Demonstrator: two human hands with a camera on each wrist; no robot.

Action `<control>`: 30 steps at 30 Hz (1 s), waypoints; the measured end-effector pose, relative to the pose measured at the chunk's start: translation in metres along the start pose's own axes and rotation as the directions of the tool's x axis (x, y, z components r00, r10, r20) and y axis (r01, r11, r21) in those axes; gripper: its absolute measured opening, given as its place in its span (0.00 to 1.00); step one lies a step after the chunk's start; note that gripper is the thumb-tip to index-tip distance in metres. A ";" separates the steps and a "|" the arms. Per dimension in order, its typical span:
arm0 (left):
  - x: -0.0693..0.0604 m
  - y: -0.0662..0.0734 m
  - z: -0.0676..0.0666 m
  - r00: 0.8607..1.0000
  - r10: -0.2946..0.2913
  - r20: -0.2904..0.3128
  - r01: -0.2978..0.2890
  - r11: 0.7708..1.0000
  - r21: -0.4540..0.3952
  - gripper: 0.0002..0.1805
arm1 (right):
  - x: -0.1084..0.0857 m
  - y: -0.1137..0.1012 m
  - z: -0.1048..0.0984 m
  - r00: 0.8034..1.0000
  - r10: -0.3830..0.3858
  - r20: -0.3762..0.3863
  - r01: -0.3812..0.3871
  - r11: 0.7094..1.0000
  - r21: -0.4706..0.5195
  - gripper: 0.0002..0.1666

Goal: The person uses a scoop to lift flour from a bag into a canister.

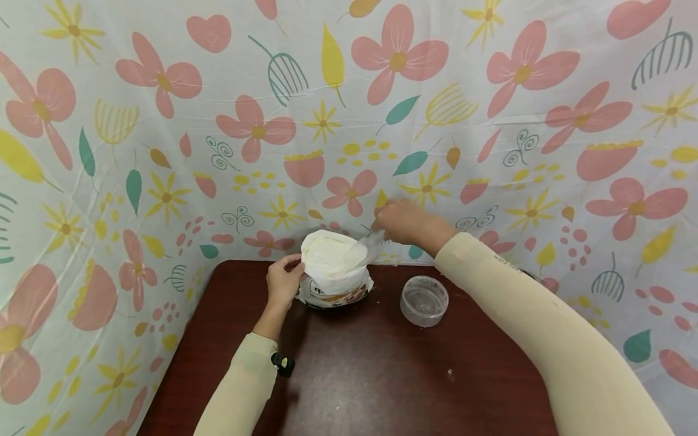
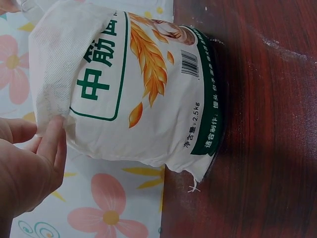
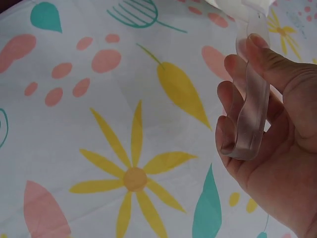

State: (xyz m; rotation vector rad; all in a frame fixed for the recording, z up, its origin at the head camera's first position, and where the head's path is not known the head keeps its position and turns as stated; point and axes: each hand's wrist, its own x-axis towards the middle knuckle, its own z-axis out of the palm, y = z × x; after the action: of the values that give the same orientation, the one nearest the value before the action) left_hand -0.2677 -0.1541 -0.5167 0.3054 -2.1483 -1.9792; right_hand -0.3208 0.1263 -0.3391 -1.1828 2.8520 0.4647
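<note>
A white flour bag (image 1: 332, 284) with wheat print and a green base band (image 2: 210, 99) stands on the table, its top rim folded outward. My left hand (image 1: 285, 283) pinches that rim on the left side, thumb and fingers on the folded cloth (image 2: 52, 94). In my right hand (image 1: 406, 223), raised at the bag's right, is a clear plastic scoop (image 1: 371, 240). Fingers and thumb grip its curved handle (image 3: 252, 109) in the right wrist view. The scoop's far end reaches into the bag's mouth, where pale contents show; how deep it goes I cannot tell.
A clear round plastic container (image 1: 424, 303) sits on the dark red-brown table (image 1: 382, 375), right of the bag. White specks lie on the tabletop. A flower-patterned curtain (image 1: 338, 121) hangs close behind the bag and along the left side.
</note>
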 end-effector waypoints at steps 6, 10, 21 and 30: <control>-0.001 0.000 -0.001 1.000 -0.003 0.001 0.003 1.000 0.000 0.14 | 0.003 -0.006 0.004 1.000 0.009 0.014 -0.009 1.000 -0.005 0.18; -0.001 -0.001 -0.001 1.000 -0.007 0.000 0.007 1.000 -0.004 0.14 | 0.005 -0.011 0.006 0.999 0.022 0.036 -0.022 1.000 -0.010 0.18; 0.000 0.001 0.001 1.000 0.003 0.006 -0.003 1.000 0.012 0.14 | 0.013 -0.023 0.014 0.999 0.048 0.020 -0.048 0.998 -0.035 0.18; -0.001 0.001 0.001 1.000 -0.004 0.006 0.004 1.000 0.020 0.14 | 0.017 -0.029 0.019 0.999 0.050 0.020 -0.050 0.999 0.001 0.17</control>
State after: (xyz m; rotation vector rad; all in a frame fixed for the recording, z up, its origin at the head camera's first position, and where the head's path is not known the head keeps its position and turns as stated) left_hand -0.2671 -0.1532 -0.5158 0.3076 -2.1744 -1.9642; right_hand -0.3143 0.1007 -0.3667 -1.1023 2.8708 0.4729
